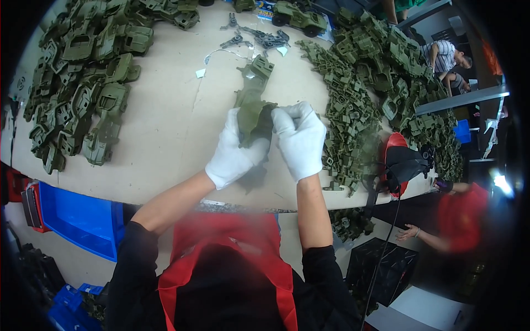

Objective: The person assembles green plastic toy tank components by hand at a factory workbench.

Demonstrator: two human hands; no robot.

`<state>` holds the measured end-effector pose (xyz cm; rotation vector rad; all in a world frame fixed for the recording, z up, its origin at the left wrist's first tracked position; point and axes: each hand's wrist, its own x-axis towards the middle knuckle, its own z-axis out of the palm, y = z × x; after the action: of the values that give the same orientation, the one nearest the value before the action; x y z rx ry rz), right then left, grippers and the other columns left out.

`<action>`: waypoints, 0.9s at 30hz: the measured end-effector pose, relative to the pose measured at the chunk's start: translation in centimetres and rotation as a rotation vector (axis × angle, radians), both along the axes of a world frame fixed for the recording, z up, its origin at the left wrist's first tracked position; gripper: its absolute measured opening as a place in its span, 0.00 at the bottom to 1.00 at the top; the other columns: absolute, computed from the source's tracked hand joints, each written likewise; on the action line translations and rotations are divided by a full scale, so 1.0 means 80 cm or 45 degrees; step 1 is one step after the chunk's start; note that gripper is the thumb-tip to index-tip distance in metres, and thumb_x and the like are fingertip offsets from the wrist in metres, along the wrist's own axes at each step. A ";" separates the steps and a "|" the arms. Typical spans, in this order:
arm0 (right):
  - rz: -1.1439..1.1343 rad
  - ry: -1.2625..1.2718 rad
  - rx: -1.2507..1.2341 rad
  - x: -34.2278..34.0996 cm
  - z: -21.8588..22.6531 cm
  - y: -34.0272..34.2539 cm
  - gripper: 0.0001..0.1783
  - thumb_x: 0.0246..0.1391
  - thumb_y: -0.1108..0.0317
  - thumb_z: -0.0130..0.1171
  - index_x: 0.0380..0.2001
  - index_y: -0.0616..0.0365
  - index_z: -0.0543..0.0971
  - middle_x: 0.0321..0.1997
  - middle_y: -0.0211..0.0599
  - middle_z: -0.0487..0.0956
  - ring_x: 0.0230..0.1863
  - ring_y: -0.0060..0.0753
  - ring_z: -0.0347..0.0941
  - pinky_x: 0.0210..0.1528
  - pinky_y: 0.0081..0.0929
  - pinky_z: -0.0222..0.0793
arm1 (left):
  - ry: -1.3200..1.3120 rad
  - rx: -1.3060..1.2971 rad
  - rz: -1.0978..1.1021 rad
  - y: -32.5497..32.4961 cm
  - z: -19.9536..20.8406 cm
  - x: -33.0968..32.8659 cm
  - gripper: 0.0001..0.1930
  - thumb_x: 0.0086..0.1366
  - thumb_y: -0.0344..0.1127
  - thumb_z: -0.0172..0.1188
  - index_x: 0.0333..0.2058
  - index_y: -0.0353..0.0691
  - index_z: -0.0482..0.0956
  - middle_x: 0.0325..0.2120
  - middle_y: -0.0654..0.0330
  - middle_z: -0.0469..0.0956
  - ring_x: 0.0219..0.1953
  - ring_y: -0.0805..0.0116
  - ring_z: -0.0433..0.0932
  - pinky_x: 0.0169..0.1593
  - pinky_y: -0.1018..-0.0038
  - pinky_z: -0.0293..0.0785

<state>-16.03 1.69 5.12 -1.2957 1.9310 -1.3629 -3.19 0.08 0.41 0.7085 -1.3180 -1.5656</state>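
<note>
Both of my hands wear white gloves and meet over the middle of the table. My left hand [237, 155] is closed round an olive-green plastic toy vehicle body part [250, 115] with a jagged outline, held tilted above the tabletop. At the part's right edge, my right hand [301, 139] pinches with thumb and curled fingers; whether a smaller piece sits in that pinch is hidden. Just beyond lies another green toy vehicle body [259, 69], partly overlapped by the held part. Further back are several small grey plastic parts [269, 39].
Green vehicle bodies are heaped at left [83, 83]; smaller green parts [353, 127] and larger shells [381, 60] fill the right. An assembled toy vehicle [298, 19] stands at the back. A black-and-red bag [403, 163] rests at the right edge. A blue bin [83, 218] sits below left. People are at right.
</note>
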 end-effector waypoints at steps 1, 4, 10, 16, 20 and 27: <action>-0.010 0.282 -0.127 0.015 0.011 0.005 0.06 0.52 0.71 0.62 0.27 0.61 0.76 0.21 0.48 0.79 0.23 0.49 0.78 0.27 0.37 0.74 | -0.004 0.001 0.002 0.000 -0.004 -0.001 0.24 0.59 0.24 0.60 0.53 0.40 0.63 0.46 0.60 0.72 0.46 0.74 0.72 0.50 0.75 0.71; -0.059 0.475 -0.235 0.023 -0.006 0.005 0.07 0.51 0.70 0.62 0.29 0.62 0.76 0.20 0.49 0.78 0.23 0.48 0.79 0.27 0.37 0.73 | 0.046 -0.130 0.089 -0.005 -0.020 -0.007 0.25 0.59 0.24 0.61 0.54 0.40 0.63 0.47 0.61 0.72 0.47 0.74 0.72 0.51 0.75 0.70; 0.318 -0.482 0.300 -0.048 0.007 -0.008 0.23 0.49 0.55 0.68 0.40 0.65 0.80 0.30 0.38 0.81 0.26 0.25 0.77 0.29 0.23 0.72 | 0.264 0.461 -0.175 -0.027 -0.030 0.002 0.28 0.56 0.24 0.63 0.55 0.40 0.65 0.45 0.62 0.74 0.47 0.72 0.73 0.52 0.74 0.70; -0.344 0.852 0.589 -0.124 -0.056 -0.011 0.22 0.49 0.57 0.65 0.46 0.56 0.81 0.43 0.46 0.82 0.44 0.45 0.79 0.48 0.34 0.73 | 0.263 0.502 -0.046 -0.037 -0.020 -0.006 0.28 0.54 0.24 0.62 0.55 0.37 0.66 0.45 0.60 0.76 0.43 0.71 0.75 0.48 0.74 0.73; -0.213 0.798 0.560 -0.105 -0.047 0.000 0.19 0.51 0.59 0.62 0.45 0.53 0.81 0.43 0.46 0.82 0.43 0.43 0.79 0.47 0.34 0.73 | 0.316 0.482 0.011 -0.047 -0.030 -0.002 0.28 0.53 0.24 0.61 0.55 0.37 0.68 0.44 0.60 0.77 0.41 0.71 0.76 0.45 0.74 0.74; 0.258 0.155 0.225 -0.007 -0.038 0.083 0.11 0.53 0.63 0.62 0.39 0.54 0.80 0.32 0.49 0.81 0.34 0.51 0.79 0.37 0.38 0.74 | 0.291 0.398 0.138 -0.051 -0.042 -0.001 0.25 0.54 0.25 0.61 0.52 0.37 0.68 0.42 0.60 0.76 0.41 0.70 0.76 0.45 0.74 0.74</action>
<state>-16.59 8.29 2.05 -1.4700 1.8899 -1.0134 -3.23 -4.01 -2.97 0.7521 -0.8643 -1.7258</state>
